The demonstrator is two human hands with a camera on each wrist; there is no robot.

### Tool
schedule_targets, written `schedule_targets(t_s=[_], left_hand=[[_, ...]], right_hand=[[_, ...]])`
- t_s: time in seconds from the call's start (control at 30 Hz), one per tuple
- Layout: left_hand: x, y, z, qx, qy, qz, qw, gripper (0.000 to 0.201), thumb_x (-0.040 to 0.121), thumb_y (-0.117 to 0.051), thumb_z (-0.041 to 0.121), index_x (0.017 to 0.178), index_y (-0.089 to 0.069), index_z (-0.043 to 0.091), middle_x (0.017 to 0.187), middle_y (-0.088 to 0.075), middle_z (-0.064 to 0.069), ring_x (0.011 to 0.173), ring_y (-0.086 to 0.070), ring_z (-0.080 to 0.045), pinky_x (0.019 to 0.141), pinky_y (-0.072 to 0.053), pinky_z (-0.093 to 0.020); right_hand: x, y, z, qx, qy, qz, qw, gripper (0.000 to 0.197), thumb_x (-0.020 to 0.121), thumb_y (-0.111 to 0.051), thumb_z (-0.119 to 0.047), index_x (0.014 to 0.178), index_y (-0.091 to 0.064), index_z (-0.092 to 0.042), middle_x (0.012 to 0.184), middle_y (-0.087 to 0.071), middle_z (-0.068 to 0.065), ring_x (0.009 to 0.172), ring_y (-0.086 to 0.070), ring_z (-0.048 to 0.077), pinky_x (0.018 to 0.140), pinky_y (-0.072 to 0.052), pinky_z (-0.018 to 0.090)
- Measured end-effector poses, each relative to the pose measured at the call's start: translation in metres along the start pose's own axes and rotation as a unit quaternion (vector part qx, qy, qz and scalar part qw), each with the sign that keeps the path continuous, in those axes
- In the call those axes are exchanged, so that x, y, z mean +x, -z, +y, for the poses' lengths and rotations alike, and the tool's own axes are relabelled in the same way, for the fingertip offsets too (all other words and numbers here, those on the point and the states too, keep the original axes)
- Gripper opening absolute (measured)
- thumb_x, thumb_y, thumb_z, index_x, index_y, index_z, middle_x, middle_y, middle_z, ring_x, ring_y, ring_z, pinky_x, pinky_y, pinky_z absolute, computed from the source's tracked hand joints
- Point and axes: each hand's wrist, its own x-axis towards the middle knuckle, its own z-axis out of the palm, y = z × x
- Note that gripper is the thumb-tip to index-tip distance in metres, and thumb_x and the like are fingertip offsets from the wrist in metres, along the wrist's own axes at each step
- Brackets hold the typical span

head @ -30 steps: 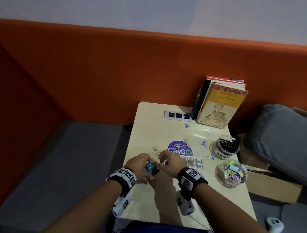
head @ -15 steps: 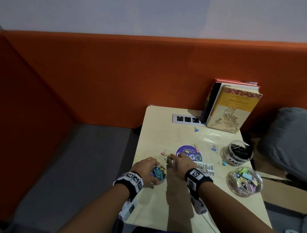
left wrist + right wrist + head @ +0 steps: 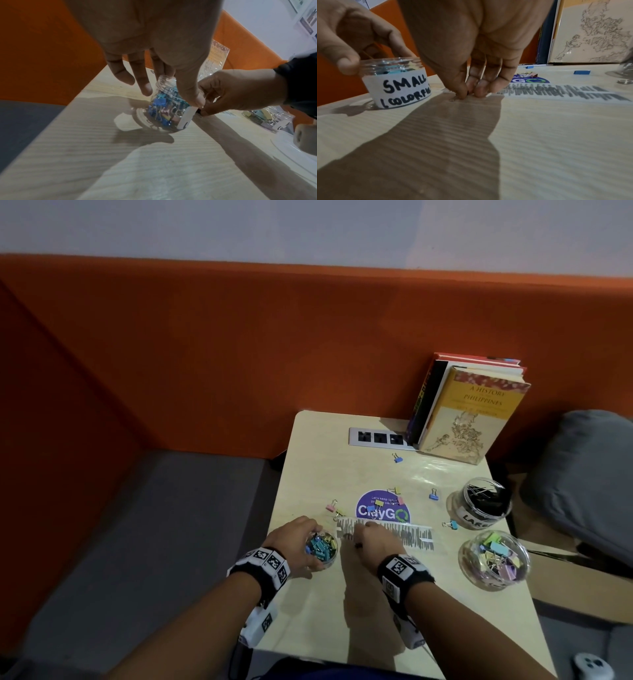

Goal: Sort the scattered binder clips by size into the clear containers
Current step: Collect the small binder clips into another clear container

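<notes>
My left hand (image 3: 301, 537) grips a small clear jar (image 3: 322, 548) of colourful clips by its rim; its label (image 3: 402, 89) reads SMALL (COLORFUL). Just right of the jar, my right hand (image 3: 359, 540) has its fingertips (image 3: 462, 90) bunched down on the table, pinching a small dark clip (image 3: 199, 112) that is mostly hidden. Loose clips lie beyond: a pink one (image 3: 331, 506), a yellow one (image 3: 378, 503), two blue ones (image 3: 434, 494) (image 3: 397, 457) and a light blue one (image 3: 452, 524). A jar marked LARGE (image 3: 479, 517) holds black clips. A wide clear jar (image 3: 493, 558) holds pastel clips.
The small wooden table (image 3: 308, 611) has a purple round sticker (image 3: 382, 511), a scribbled tape strip (image 3: 407, 533) and an outlet strip (image 3: 376, 437). Books (image 3: 472, 409) lean on the orange wall at the back right. A grey cushion (image 3: 582, 474) lies to the right.
My right hand left the jar's mouth and dropped to the table just right of it, fingertips now pinched on the surface. The left hand stayed on the jar. The head view shifted.
</notes>
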Motion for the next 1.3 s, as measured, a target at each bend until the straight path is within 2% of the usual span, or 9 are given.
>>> schedule_targets(t_s=[0.3, 0.47, 0.6, 0.73, 0.83, 0.97, 1.1, 1.2, 1.3], left_hand=[[-0.001, -0.003, -0.002, 0.006, 0.009, 0.001, 1.000, 0.073, 0.065, -0.090, 0.039, 0.126, -0.051, 0.032, 0.126, -0.050, 0.014, 0.113, -0.056, -0.013, 0.089, -0.049, -0.026], [-0.001, -0.002, -0.003, 0.000, 0.007, 0.000, 1.000, 0.071, 0.067, -0.089, 0.039, 0.127, -0.052, 0.031, 0.128, -0.051, 0.014, 0.115, -0.055, -0.013, 0.090, -0.049, -0.026], [0.000, -0.004, -0.006, -0.015, 0.010, 0.002, 1.000, 0.070, 0.064, -0.089, 0.038, 0.124, -0.052, 0.033, 0.124, -0.050, 0.016, 0.109, -0.056, -0.011, 0.082, -0.048, -0.022], [0.000, -0.002, -0.005, -0.024, 0.010, -0.001, 1.000, 0.067, 0.066, -0.088, 0.040, 0.122, -0.053, 0.033, 0.121, -0.050, 0.017, 0.098, -0.052, -0.008, 0.074, -0.044, -0.022], [0.000, -0.002, -0.006, -0.029, 0.013, -0.001, 0.999, 0.067, 0.064, -0.089, 0.039, 0.121, -0.053, 0.033, 0.120, -0.051, 0.016, 0.102, -0.056, -0.011, 0.073, -0.047, -0.023], [0.001, -0.004, -0.007, -0.021, 0.013, 0.001, 1.000, 0.070, 0.065, -0.088, 0.040, 0.124, -0.052, 0.031, 0.124, -0.052, 0.013, 0.111, -0.057, -0.015, 0.086, -0.051, -0.028], [0.001, -0.004, -0.008, -0.023, 0.015, -0.003, 1.000, 0.072, 0.064, -0.089, 0.039, 0.125, -0.052, 0.032, 0.126, -0.051, 0.014, 0.111, -0.057, -0.014, 0.087, -0.051, -0.028], [0.001, -0.002, -0.006, -0.019, 0.013, -0.007, 1.000, 0.069, 0.066, -0.088, 0.039, 0.124, -0.052, 0.031, 0.127, -0.052, 0.013, 0.113, -0.056, -0.015, 0.090, -0.051, -0.031], [-0.001, -0.002, -0.004, -0.023, 0.013, -0.006, 1.000, 0.068, 0.068, -0.087, 0.039, 0.125, -0.052, 0.030, 0.129, -0.052, 0.012, 0.115, -0.056, -0.016, 0.091, -0.051, -0.030]], right_hand=[[-0.012, 0.001, 0.006, 0.042, -0.017, -0.002, 0.999, 0.014, 0.094, -0.050, -0.015, 0.104, -0.060, -0.014, 0.105, -0.061, 0.008, 0.094, -0.060, 0.024, 0.084, -0.053, 0.034], [-0.018, 0.021, 0.004, 0.085, -0.009, 0.012, 0.996, 0.018, 0.087, -0.050, -0.010, 0.095, -0.065, -0.015, 0.097, -0.067, 0.007, 0.089, -0.062, 0.025, 0.067, -0.045, 0.029], [-0.011, 0.038, -0.009, 0.197, 0.036, 0.045, 0.979, 0.009, 0.087, -0.064, -0.019, 0.094, -0.068, -0.018, 0.091, -0.069, -0.003, 0.081, -0.061, 0.012, 0.068, -0.047, 0.020], [-0.002, 0.043, -0.022, 0.219, 0.100, 0.028, 0.970, 0.010, 0.087, -0.067, -0.021, 0.096, -0.070, -0.020, 0.087, -0.066, -0.008, 0.067, -0.053, -0.004, 0.057, -0.035, 0.004], [0.002, 0.039, -0.021, 0.186, 0.102, 0.033, 0.977, 0.016, 0.089, -0.063, -0.022, 0.104, -0.069, -0.019, 0.098, -0.069, -0.003, 0.074, -0.054, 0.004, 0.065, -0.041, 0.014], [0.011, 0.033, -0.014, 0.133, 0.068, 0.039, 0.988, 0.023, 0.091, -0.057, -0.020, 0.111, -0.067, -0.020, 0.110, -0.064, 0.003, 0.095, -0.060, 0.020, 0.078, -0.051, 0.031], [0.025, 0.030, -0.012, 0.052, 0.074, -0.022, 0.996, 0.049, 0.092, -0.055, -0.017, 0.140, -0.048, -0.020, 0.137, -0.046, 0.007, 0.122, -0.049, 0.033, 0.097, -0.048, 0.043], [0.030, 0.030, -0.014, -0.021, 0.078, -0.072, 0.994, 0.067, 0.090, -0.059, -0.014, 0.150, -0.032, -0.024, 0.150, -0.033, 0.004, 0.132, -0.037, 0.035, 0.102, -0.045, 0.049], [0.033, 0.026, -0.011, -0.079, 0.082, -0.085, 0.990, 0.071, 0.087, -0.063, -0.012, 0.149, -0.032, -0.026, 0.151, -0.032, 0.002, 0.133, -0.034, 0.033, 0.100, -0.047, 0.049]])
